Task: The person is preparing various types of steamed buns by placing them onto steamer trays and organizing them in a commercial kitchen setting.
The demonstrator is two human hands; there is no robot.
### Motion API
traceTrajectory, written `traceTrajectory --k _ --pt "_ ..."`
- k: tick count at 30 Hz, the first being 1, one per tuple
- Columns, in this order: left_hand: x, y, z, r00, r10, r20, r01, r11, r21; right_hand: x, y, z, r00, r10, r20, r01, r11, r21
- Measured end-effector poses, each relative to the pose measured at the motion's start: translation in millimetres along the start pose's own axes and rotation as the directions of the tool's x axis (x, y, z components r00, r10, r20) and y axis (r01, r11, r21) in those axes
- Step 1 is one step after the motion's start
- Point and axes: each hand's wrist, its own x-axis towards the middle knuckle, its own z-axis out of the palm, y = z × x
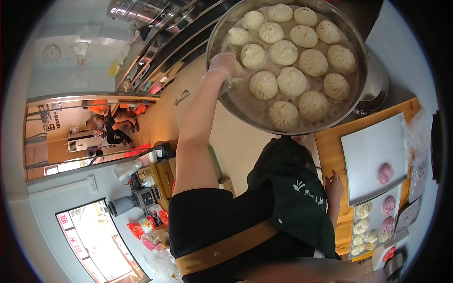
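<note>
My left hand (223, 67), in a clear plastic glove, grips the left rim of a large round metal steamer tray (226, 106). Inside it several pleated white steamed buns (292, 81) rest on a pale, holed lining. That arm reaches up from my black sleeve. My right hand (334, 186) hangs low beside the edge of the wooden table (332, 153), holding nothing, its fingers loosely apart. My dark green apron (295, 188) fills the middle of the view.
On the table lie a metal sheet (373, 141) with one pink bun (385, 173) and a tray of white and pink buns (362, 225). Behind stand dark shelves (165, 52) and a blender (125, 204). People in orange (97, 106) sit beyond the doorway.
</note>
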Motion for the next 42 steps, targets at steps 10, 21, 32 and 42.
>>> traceTrajectory --k 10,21,32,42 --pt "28.7 20.3 -6.2 0.999 0.041 -0.009 -0.041 0.999 0.020 -3.8 0.3 -0.3 0.999 0.022 -0.023 -0.022 1.000 0.022" --pt "25.6 13.4 -11.0 0.988 0.109 -0.106 -0.109 0.994 -0.001 -3.2 1.8 3.9 1.000 0.013 0.012 -0.012 0.999 -0.032" --pt "-0.7 -12.9 1.6 0.997 0.005 0.074 -0.007 0.999 0.035 3.7 -4.8 1.6 0.998 0.024 0.061 -0.024 1.000 -0.011" --pt "-9.0 13.7 -27.5 0.995 0.056 -0.079 -0.064 0.993 -0.096 -9.7 8.9 -0.9 0.997 0.080 0.009 -0.081 0.996 0.039"
